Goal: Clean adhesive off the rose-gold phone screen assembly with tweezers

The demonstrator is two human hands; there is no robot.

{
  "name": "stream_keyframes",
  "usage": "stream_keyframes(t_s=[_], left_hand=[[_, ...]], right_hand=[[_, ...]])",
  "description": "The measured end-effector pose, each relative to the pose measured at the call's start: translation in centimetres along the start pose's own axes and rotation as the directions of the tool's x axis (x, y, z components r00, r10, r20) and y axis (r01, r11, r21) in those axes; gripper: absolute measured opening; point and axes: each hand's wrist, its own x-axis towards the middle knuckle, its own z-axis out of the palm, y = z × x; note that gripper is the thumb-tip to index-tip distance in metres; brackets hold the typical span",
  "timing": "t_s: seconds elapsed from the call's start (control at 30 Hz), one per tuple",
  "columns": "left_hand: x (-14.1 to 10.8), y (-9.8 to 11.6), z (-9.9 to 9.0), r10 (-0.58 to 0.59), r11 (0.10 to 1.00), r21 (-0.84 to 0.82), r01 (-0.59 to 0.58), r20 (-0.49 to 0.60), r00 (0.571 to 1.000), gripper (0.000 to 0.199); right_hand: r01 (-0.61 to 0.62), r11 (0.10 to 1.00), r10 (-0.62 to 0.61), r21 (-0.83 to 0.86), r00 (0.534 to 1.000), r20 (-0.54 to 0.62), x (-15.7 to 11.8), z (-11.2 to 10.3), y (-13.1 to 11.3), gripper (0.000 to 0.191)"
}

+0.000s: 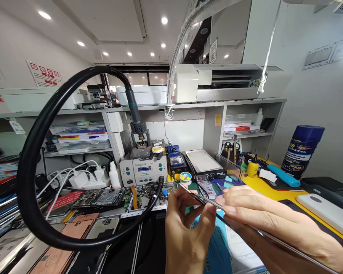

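A thin, dark, phone-like slab with a silver edge (264, 233) is held up in front of me, seen almost edge-on and tilted down toward the right. My left hand (188, 228) pinches its far end between thumb and fingers. Over the upper face and long edge lies my right hand (277, 219), its fingers together and gripping the slab from the right. The slab's broad faces are mostly hidden by the angle and my hands. Below it, a blue sheet (217, 243) and a white printed sheet (242, 247) lie on the bench.
A hot air station (144, 171) stands behind, its thick black hose (31, 152) looping across the left. Phone back covers (65, 243) and circuit boards (103, 198) cover the left bench. A heating plate (204, 161), solder spool (185, 177) and blue spray can (301, 152) stand beyond my hands.
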Motion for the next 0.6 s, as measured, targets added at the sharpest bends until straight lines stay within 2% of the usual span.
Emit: stream_keyframes(t_s=[0.1,0.27,0.37,0.43,0.5,0.6], left_hand=[[0.2,-0.3,-0.3,-0.01,1.0,-0.009,0.01,0.002,1.0,0.053],[0.5,-1.1,-1.0,-0.092,0.996,0.021,0.09,0.082,0.992,0.05],[0.5,-1.3,-1.0,-0.074,0.997,0.01,0.074,0.024,0.997,0.046],[0.5,-1.2,-1.1,-0.057,0.998,0.008,0.057,0.029,0.998,0.045],[0.7,-0.9,-1.3,-0.047,0.999,0.025,0.044,0.096,0.994,0.046],[0.8,-0.3,-1.7,-0.018,0.998,0.066,0.007,0.162,0.987,0.047]], right_hand=[[-0.036,0.999,0.036,0.002,0.999,-0.016,-0.2,0.2,0.0,0.042],[-0.034,0.999,0.034,-0.001,0.997,-0.068,0.2,0.1,-0.2,0.048],[-0.024,0.999,0.02,-0.043,0.996,-0.092,0.6,0.0,-0.2,0.049],[-0.036,0.999,0.033,-0.03,0.997,-0.076,0.9,0.0,-0.3,0.046],[-0.081,0.997,0.082,0.007,0.994,-0.078,1.0,0.1,-0.4,0.037],[-0.168,0.986,0.168,0.015,0.976,-0.139,0.9,0.1,-0.4,0.021]])
